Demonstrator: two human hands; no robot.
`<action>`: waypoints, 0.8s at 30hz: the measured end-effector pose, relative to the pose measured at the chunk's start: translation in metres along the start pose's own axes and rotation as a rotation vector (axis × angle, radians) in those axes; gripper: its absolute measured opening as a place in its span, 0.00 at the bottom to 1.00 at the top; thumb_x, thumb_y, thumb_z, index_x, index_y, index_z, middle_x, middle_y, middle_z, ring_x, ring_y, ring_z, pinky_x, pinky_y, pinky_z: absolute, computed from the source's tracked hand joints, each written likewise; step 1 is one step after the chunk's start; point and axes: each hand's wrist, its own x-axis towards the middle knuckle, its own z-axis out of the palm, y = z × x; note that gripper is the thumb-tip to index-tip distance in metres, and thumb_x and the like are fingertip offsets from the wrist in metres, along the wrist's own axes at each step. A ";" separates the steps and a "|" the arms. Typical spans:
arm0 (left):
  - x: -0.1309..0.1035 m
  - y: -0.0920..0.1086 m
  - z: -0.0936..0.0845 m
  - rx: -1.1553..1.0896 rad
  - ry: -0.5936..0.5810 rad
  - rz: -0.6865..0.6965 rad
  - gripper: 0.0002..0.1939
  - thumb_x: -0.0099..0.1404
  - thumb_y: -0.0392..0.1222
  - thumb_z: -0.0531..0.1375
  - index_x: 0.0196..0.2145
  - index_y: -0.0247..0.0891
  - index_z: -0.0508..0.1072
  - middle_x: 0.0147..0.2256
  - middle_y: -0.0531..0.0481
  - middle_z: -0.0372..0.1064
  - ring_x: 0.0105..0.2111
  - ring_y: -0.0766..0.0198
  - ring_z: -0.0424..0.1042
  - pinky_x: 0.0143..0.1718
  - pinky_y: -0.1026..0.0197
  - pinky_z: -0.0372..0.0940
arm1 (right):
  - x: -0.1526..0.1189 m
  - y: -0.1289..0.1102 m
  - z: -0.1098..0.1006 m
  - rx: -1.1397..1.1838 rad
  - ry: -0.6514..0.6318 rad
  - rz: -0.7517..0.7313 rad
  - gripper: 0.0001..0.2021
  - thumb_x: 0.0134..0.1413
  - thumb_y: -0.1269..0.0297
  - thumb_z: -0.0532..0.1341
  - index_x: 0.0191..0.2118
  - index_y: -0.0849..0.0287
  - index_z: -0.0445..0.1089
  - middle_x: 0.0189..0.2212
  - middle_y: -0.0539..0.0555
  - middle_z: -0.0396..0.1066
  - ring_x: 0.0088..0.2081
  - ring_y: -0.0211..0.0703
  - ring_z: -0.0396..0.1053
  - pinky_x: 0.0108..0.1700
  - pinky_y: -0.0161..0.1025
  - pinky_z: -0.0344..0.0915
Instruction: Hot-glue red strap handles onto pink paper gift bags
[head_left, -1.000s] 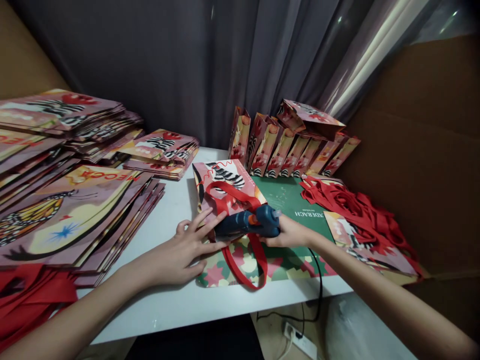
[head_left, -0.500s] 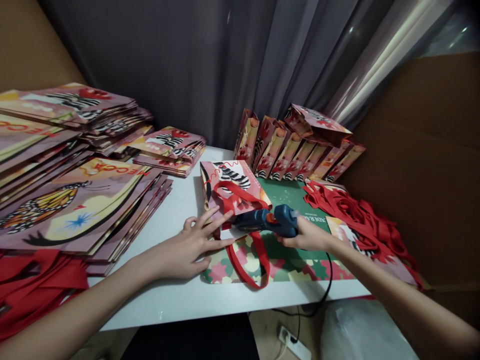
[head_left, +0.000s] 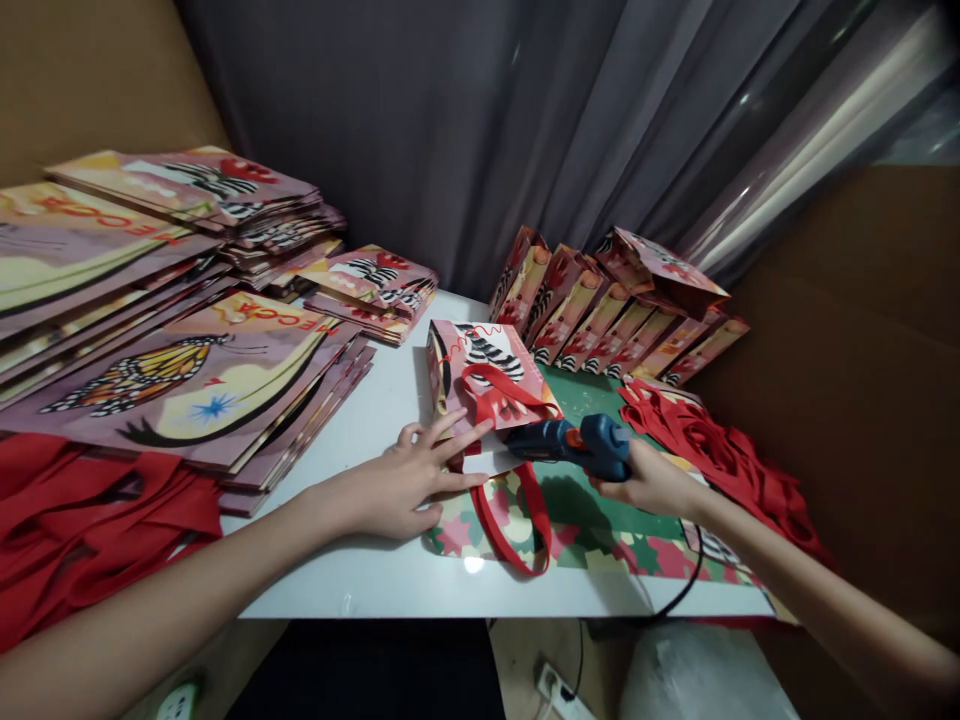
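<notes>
A small paper bag (head_left: 517,365) with a zebra-stripe print lies near the middle, its open end towards me. One red ribbon handle (head_left: 504,385) lies on the bag and another red ribbon loop (head_left: 541,530) hangs over its near side. My left hand (head_left: 412,485) has its fingers spread on the bag's near left edge. In my right hand (head_left: 641,475) is a dark blue glue gun (head_left: 574,443), its nozzle pointing left, close above the bag's opening. A white flap (head_left: 491,460) shows between the two ribbons.
A green mat (head_left: 592,400) lies under the bag. Stacks of flat printed bags (head_left: 225,390) stand left, with red ribbons (head_left: 97,530) in front. Upright bags (head_left: 615,320) line the back right, beside more ribbons (head_left: 720,450). A black cable (head_left: 694,580) crosses the front edge.
The glue gun in my right hand has drawn back a little to the right, off the bag's opening. My left hand stays on the bag. The whole view has shifted and tilted.
</notes>
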 end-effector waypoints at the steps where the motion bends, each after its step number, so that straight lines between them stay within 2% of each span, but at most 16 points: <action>1: 0.000 0.000 0.000 0.000 0.001 0.006 0.40 0.58 0.33 0.56 0.65 0.61 0.57 0.72 0.54 0.20 0.69 0.28 0.29 0.54 0.22 0.53 | -0.001 0.000 -0.001 -0.014 0.006 -0.002 0.08 0.40 0.63 0.63 0.25 0.57 0.62 0.20 0.46 0.60 0.22 0.35 0.56 0.24 0.32 0.55; 8: 0.000 0.001 0.000 -0.010 0.027 0.024 0.37 0.59 0.35 0.57 0.64 0.57 0.61 0.72 0.53 0.23 0.69 0.31 0.31 0.56 0.25 0.53 | -0.005 -0.005 -0.012 -0.124 0.046 -0.002 0.08 0.40 0.62 0.64 0.25 0.57 0.64 0.18 0.46 0.59 0.22 0.37 0.57 0.24 0.33 0.55; 14: 0.001 -0.002 0.006 0.005 0.059 0.046 0.36 0.58 0.37 0.57 0.64 0.55 0.62 0.72 0.53 0.22 0.69 0.32 0.30 0.56 0.27 0.54 | -0.007 -0.020 -0.017 -0.298 0.033 0.079 0.09 0.39 0.63 0.62 0.20 0.56 0.60 0.17 0.46 0.57 0.19 0.35 0.55 0.22 0.34 0.50; 18: 0.002 -0.004 0.010 -0.010 0.082 0.054 0.35 0.59 0.38 0.57 0.64 0.54 0.63 0.72 0.55 0.22 0.69 0.33 0.30 0.57 0.28 0.53 | -0.009 -0.035 -0.012 -0.412 0.073 0.070 0.09 0.40 0.65 0.61 0.20 0.55 0.58 0.16 0.47 0.58 0.17 0.35 0.56 0.21 0.34 0.48; 24: 0.002 -0.003 0.009 0.014 0.058 0.045 0.34 0.60 0.41 0.58 0.65 0.54 0.61 0.72 0.53 0.20 0.70 0.36 0.28 0.59 0.27 0.50 | -0.014 -0.048 0.004 -0.573 0.143 0.101 0.03 0.42 0.69 0.60 0.24 0.56 0.65 0.17 0.50 0.64 0.18 0.39 0.60 0.22 0.35 0.49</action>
